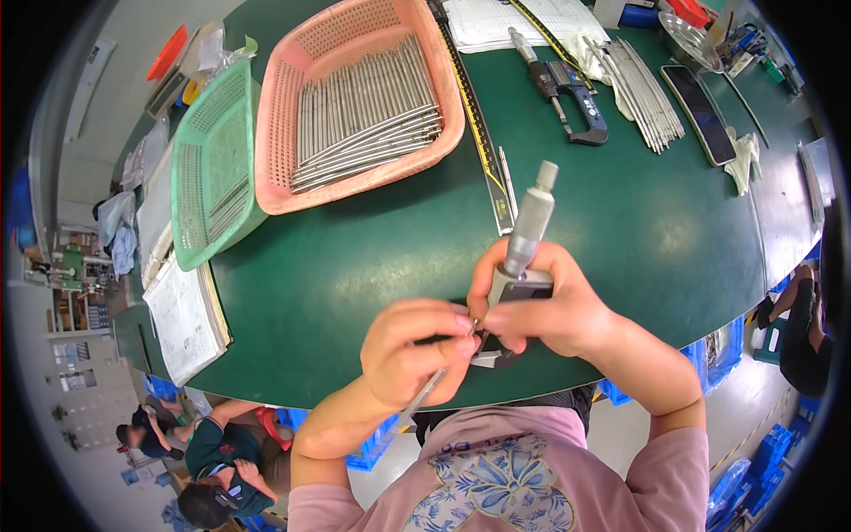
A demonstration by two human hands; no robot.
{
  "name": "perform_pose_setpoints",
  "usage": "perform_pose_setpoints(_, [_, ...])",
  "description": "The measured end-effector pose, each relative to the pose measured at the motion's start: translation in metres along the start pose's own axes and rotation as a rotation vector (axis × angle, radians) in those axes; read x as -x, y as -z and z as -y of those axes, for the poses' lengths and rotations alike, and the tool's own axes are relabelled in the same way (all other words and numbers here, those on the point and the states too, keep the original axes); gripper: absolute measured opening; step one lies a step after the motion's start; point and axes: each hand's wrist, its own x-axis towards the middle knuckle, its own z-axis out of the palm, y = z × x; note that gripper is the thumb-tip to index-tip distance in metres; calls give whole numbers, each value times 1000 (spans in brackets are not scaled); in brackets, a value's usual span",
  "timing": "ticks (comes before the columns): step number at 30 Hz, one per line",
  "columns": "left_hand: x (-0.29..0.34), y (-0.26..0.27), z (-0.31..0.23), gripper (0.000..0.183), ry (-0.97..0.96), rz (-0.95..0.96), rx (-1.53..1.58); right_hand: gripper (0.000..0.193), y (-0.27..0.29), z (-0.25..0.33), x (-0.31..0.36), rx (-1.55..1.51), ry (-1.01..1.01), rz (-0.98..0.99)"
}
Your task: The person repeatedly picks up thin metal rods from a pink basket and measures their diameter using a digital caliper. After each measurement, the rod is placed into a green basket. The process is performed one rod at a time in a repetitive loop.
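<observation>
My right hand (563, 306) is closed around a micrometer (530, 223), its grey thimble pointing up and away from me. Pinched in the fingers of my left hand (415, 350) is a thin metal rod (423, 397), whose lower end slants out below the palm. Both hands meet just over the near edge of the green table (355, 284). The rod's other tip is at the micrometer's frame; fingers hide whether it sits between the measuring faces.
A pink basket (355, 197) full of metal rods stands beyond, beside a green basket (188, 222) with a few. Farther right lie a ruler (479, 133), a second micrometer (581, 106), loose rods (643, 97) and a phone (698, 111). Papers (186, 310) lie left; other people sit nearby.
</observation>
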Motion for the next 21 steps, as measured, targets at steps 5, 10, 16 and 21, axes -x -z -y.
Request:
perform_pose_setpoints(5, [0, 3, 3, 19, 467, 96, 584, 68, 10, 11, -6, -269, -160, -145])
perform_pose_setpoints(10, [-2, 6, 6, 16, 577, 235, 851, 69, 16, 16, -5, -368, -189, -73])
perform_pose_setpoints(16, [0, 4, 8, 14, 616, 254, 872, 66, 15, 14, -5, -408, -182, -34])
perform_pose_setpoints(21, [3, 1, 7, 13, 670, 248, 931, 68, 14, 10, -6, -404, -151, -50])
